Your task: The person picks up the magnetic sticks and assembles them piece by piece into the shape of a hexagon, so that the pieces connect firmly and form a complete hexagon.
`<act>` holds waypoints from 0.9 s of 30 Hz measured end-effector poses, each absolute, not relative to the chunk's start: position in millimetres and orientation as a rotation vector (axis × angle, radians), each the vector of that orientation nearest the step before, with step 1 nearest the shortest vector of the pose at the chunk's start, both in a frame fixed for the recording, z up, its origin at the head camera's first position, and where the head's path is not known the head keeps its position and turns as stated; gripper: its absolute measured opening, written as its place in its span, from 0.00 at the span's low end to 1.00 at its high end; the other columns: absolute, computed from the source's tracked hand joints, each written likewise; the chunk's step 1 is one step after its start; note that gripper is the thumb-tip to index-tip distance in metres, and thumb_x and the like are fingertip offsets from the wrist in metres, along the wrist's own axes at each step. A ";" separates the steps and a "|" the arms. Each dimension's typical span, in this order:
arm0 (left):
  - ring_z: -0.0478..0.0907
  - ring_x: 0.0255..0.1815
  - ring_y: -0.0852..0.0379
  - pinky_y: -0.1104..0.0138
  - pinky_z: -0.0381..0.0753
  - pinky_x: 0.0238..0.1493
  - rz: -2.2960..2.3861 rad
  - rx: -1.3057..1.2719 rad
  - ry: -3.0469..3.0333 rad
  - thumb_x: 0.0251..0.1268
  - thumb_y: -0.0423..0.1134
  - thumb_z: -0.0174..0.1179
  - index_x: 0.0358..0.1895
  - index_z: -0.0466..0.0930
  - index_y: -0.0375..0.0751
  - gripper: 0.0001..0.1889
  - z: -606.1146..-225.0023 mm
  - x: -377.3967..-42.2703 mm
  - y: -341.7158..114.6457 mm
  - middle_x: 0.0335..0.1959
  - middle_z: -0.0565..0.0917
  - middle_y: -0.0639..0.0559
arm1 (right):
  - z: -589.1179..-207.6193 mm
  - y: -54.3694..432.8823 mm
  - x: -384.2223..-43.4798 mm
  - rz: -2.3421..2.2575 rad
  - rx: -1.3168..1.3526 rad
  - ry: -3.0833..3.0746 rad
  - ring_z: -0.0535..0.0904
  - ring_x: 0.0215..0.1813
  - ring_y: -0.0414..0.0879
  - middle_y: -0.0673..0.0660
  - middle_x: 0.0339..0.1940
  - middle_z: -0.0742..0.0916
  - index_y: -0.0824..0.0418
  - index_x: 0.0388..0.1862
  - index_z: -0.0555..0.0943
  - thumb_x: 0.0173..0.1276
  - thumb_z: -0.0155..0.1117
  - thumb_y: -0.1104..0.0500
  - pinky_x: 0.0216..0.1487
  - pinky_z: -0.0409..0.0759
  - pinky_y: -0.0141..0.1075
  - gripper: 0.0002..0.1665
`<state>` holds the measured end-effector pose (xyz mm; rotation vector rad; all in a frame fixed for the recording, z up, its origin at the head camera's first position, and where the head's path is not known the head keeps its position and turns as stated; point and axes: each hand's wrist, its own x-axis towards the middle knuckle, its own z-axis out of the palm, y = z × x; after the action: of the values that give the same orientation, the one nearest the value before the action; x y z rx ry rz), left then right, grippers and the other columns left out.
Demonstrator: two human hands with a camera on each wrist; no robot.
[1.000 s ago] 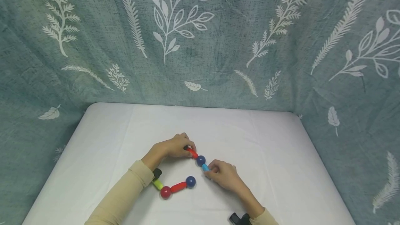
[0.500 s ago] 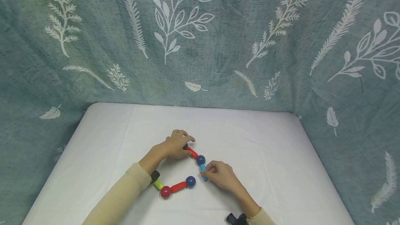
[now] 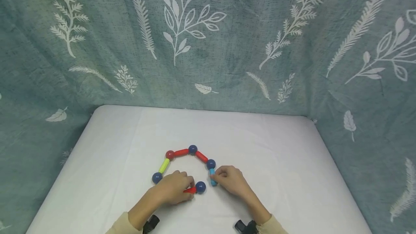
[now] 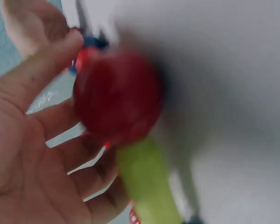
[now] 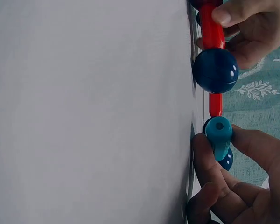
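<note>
Coloured magnetic-looking sticks and balls form a curved chain on the table. In the head view my left hand (image 3: 175, 187) grips a red stick (image 3: 191, 190) tipped by a dark blue ball (image 3: 200, 187). A red ball (image 4: 119, 95) and yellow-green stick (image 4: 149, 182) lie close to that palm in the left wrist view; the head view hides that ball. My right hand (image 3: 231, 180) pinches a light blue stick (image 3: 212, 178) between thumb and finger. Its far end meets another dark blue ball (image 3: 211, 164); its free end, with a small hole, faces the right wrist camera.
Behind the hands, the chain runs through a red stick (image 3: 202, 156), a dark blue ball (image 3: 193, 150), another red stick (image 3: 181, 152), a red ball (image 3: 170, 155) and a yellow-green stick (image 3: 164, 165) to a dark blue ball (image 3: 157, 178). White cloth covers the table (image 3: 260, 143).
My left hand has let go of the chain's far part and come nearer, onto the front red stick. The light blue stick has swung to point more toward the front, still in my right hand.
</note>
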<state>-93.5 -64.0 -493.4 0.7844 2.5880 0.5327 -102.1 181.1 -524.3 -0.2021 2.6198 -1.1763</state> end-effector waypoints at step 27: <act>0.71 0.32 0.62 0.67 0.73 0.32 0.675 0.850 2.642 0.61 0.52 0.70 0.46 0.86 0.48 0.16 -502.8 -84.5 -51.1 0.32 0.78 0.60 | -524.4 172.1 -102.3 -1.201 -0.197 2.631 0.76 0.26 0.42 0.45 0.19 0.86 0.59 0.34 0.86 0.68 0.68 0.46 0.28 0.69 0.35 0.17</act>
<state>-84.5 -51.1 -502.8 0.8502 2.6425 0.6752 -102.3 172.1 -524.4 -0.1971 2.6310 -1.2007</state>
